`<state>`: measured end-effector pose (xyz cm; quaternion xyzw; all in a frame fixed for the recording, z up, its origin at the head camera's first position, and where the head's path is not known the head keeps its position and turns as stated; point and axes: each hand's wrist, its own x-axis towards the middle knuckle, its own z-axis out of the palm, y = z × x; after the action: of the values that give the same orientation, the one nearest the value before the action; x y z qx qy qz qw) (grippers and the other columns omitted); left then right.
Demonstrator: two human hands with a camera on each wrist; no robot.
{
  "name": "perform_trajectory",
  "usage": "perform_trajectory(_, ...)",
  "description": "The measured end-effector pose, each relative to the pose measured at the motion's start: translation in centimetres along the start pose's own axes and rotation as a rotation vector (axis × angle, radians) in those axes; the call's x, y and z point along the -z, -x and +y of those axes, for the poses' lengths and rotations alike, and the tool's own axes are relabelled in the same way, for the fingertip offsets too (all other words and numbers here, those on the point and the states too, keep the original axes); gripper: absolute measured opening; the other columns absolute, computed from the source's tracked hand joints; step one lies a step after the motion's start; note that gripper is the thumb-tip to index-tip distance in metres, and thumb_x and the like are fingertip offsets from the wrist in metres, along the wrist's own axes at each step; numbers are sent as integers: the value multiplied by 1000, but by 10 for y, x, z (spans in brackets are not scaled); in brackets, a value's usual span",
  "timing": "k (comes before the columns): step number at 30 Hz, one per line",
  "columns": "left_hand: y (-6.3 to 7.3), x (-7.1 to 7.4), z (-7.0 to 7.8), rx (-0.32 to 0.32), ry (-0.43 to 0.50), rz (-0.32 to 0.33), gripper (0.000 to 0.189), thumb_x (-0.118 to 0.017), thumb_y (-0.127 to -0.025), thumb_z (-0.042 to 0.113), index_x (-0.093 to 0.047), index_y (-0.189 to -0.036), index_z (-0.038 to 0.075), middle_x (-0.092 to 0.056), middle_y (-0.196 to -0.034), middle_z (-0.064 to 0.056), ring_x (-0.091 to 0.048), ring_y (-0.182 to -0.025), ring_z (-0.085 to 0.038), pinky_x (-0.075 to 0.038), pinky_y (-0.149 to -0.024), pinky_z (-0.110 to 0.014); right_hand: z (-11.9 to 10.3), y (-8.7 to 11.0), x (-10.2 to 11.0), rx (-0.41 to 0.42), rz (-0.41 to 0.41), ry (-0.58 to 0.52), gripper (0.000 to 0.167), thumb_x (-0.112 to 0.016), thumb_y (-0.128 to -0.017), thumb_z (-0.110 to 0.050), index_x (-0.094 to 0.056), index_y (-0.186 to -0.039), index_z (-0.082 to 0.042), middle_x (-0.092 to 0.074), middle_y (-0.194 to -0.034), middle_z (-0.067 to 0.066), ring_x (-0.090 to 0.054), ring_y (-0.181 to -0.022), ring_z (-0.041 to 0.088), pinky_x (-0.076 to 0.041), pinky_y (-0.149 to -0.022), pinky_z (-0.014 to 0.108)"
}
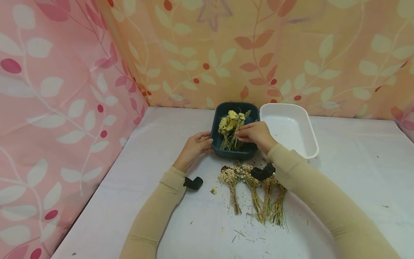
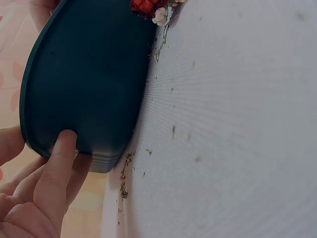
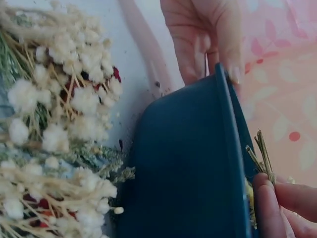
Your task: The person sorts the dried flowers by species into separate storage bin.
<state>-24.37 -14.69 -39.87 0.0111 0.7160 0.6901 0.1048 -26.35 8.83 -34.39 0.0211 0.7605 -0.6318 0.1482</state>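
A dark blue basin stands toward the back of the table with dried yellow flowers inside it. My left hand grips its left side; the thumb is at the rim, and the other fingers lie along the outer wall in the left wrist view. Over the basin's right part reaches my right hand, pinching a small tied bunch by its stems between thumb and fingers. In the head view the bunch's flower head overlaps the other yellow flowers.
A white basin adjoins the blue one on the right. Several bunches of small white dried flowers lie in front, partly under my right wrist. A loose yellow bloom and stem bits are scattered on the white tabletop. Patterned cloth hangs behind.
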Motion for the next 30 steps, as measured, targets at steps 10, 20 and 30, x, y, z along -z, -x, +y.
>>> perform_trajectory(10, 2, 1, 0, 5, 3, 3, 48, -61, -100, 12, -49, -145, 4, -52, -147, -20, -60, -124, -39, -54, -102, -44, 7, -12, -5, 13, 29, 11, 34, -66, -94, -1, -62, -123, 16, -73, -93, 10, -69, -62, 2, -63, -75, 26)
perform_trajectory(20, -1, 1, -2, -5, 19, -10, 48, -61, -100, 11, -49, -145, 3, -51, -147, -21, -59, -125, -41, -55, -101, -42, 7, -11, -6, 18, 43, 88, 32, -65, -95, -3, -63, -122, 14, -65, -124, 31, -69, -64, 2, -62, -78, 28)
perform_trajectory(30, 0, 2, -1, -11, 7, -5, 47, -61, -100, 11, -50, -145, 4, -52, -147, -20, -60, -124, -39, -54, -103, -44, 4, -5, 4, 3, 43, 89, 33, -63, -97, -5, -62, -125, 12, -65, -126, 29, -71, -70, 3, -59, -91, 36)
